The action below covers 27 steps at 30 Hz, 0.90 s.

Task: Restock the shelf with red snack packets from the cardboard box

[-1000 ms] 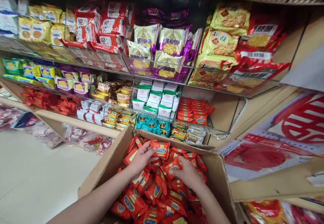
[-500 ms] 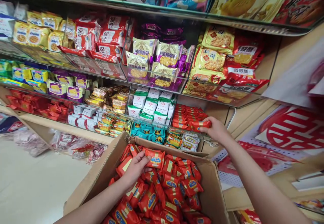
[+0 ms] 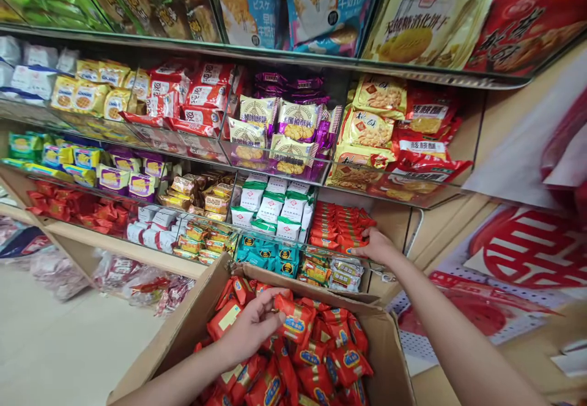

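Observation:
An open cardboard box (image 3: 192, 320) at the bottom centre holds several red snack packets with blue labels. My left hand (image 3: 251, 328) is inside it, fingers closed on one red packet (image 3: 296, 321). My right hand (image 3: 376, 246) reaches to the shelf and rests on the front of a stack of the same red packets (image 3: 337, 227) in a clear shelf bin; its fingers are curled against the stack's edge.
Shelves of bagged snacks fill the view: white-green packs (image 3: 270, 201), purple-yellow biscuit bags (image 3: 279, 131), yellow and red bags (image 3: 394, 131) on the right. Red printed sheets (image 3: 518, 253) lean on the right. Bagged goods lie on the pale floor (image 3: 59, 339) at left.
My right hand left the box, carried a red packet up to the shelf stack and now presses on the stack. My left hand keeps its packet. The view tilted upward.

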Available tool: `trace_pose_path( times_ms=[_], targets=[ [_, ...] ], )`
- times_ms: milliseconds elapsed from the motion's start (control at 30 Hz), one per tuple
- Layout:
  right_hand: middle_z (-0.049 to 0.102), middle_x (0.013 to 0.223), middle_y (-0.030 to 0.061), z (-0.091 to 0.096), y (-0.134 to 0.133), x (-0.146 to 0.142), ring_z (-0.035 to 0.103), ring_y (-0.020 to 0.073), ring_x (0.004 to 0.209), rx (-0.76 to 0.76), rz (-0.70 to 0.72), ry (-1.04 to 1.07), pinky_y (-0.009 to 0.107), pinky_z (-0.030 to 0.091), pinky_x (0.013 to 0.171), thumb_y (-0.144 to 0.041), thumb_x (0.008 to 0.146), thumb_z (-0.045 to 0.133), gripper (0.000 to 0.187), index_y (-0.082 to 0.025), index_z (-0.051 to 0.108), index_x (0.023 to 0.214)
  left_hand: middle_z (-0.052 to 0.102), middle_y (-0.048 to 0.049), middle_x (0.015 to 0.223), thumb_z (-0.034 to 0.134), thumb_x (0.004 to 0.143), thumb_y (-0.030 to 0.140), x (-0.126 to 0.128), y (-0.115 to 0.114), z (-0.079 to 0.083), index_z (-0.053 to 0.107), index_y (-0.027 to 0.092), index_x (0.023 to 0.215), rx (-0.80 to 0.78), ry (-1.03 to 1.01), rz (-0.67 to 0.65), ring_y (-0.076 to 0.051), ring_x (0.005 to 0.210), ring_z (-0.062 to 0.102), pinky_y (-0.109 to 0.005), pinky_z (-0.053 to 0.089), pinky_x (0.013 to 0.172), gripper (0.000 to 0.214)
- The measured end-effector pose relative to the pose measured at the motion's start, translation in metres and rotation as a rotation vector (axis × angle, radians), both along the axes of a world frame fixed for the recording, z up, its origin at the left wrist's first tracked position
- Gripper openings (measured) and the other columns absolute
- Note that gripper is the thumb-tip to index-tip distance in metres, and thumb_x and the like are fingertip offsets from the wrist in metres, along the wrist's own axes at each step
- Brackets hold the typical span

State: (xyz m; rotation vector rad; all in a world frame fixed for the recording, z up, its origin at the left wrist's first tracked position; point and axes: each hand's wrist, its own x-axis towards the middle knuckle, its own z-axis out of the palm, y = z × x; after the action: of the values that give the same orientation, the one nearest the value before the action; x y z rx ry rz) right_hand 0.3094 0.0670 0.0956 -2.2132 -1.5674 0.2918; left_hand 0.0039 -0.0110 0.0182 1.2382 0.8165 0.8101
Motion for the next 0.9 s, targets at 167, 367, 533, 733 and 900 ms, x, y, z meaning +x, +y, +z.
trace_pose_path(
  times_ms=[167,367,533,733,900],
  targets=[
    [0.062,0.1,0.0086,0.027,-0.036,-0.01,0.058,0.0182,0.09,0.261,0.198,0.291,0.03,0.045,0.077,-0.047,0.075,0.048,0.038,-0.018,0.055,0.099,0.057,-0.002,0.087,0.06,0.074,0.029,0.046,0.023,0.063,0.053,0.018,0.098,0.367,0.018,-0.037,-0.013,0.081,0.052,-0.026,0.041,0.074,0.028],
    [0.064,0.085,0.0033,0.045,-0.051,-0.009,0.058,0.0181,0.079,0.213,0.416,0.282,0.029,0.044,0.068,-0.035,0.069,0.057,0.03,-0.019,0.058,0.095,0.053,-0.0113,0.117,0.05,0.078,0.024,0.115,0.08,0.096,0.039,0.016,0.121,0.78,0.227,-0.118,-0.02,0.102,0.052,-0.034,0.041,0.088,0.045],
    [0.062,0.085,0.0018,0.03,-0.027,0.008,0.056,0.0176,0.084,0.168,0.248,0.004,0.028,0.039,0.078,-0.017,0.065,0.061,0.018,-0.021,0.061,0.082,0.026,-0.0143,0.141,0.044,0.08,0.024,0.134,0.101,0.101,0.031,0.011,0.132,1.016,0.863,-0.258,-0.029,0.131,0.018,-0.045,0.015,0.106,0.055],
    [0.061,0.086,0.0044,0.007,-0.012,0.011,0.056,0.0186,0.084,0.034,0.152,0.103,0.028,0.041,0.075,-0.016,0.061,0.064,0.022,-0.019,0.062,0.082,0.013,-0.011,0.144,0.051,0.07,0.019,0.152,0.116,0.106,0.021,0.019,0.137,0.801,1.159,-0.388,-0.033,0.132,0.008,-0.052,0.017,0.103,0.073],
    [0.061,0.099,0.0098,-0.002,-0.009,0.01,0.058,0.0161,0.079,-0.07,0.157,0.285,0.026,0.044,0.069,-0.018,0.065,0.06,0.057,-0.011,0.044,0.119,0.011,-0.013,0.144,0.05,0.072,0.021,0.158,0.124,0.103,0.021,0.017,0.137,0.726,1.184,-0.396,-0.033,0.131,0.013,-0.048,0.02,0.102,0.072]
  ],
)
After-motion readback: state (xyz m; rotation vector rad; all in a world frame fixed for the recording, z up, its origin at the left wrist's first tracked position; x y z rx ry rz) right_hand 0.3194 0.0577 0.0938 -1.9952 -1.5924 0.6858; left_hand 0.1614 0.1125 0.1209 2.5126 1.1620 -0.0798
